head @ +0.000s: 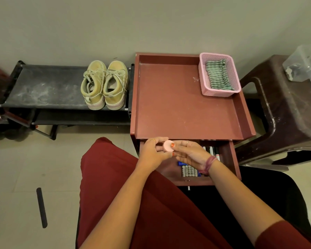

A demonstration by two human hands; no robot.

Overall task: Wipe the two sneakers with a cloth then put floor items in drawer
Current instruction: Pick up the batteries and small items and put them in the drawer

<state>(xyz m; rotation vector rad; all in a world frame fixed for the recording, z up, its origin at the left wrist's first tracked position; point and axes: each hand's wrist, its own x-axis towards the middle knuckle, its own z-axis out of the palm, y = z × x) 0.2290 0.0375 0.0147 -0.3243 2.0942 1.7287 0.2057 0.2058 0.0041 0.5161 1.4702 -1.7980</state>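
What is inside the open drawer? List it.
The drawer holds a row of batteries and several markers. The right hand and left hand, holding a pink disc, cover its middle.

Maroon garment (pixel 115 186), finger rings, orange-painted nails, pink wristband (pixel 209 163).

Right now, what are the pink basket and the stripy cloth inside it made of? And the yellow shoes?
The pink basket looks like moulded plastic: its walls are a stiff grid of small holes. The stripy cloth looks like soft woven fabric, since it lies crumpled in folds. The yellow sneakers seem to be matte canvas or suede, hard to tell which, with woven laces and pale soles, probably rubber.
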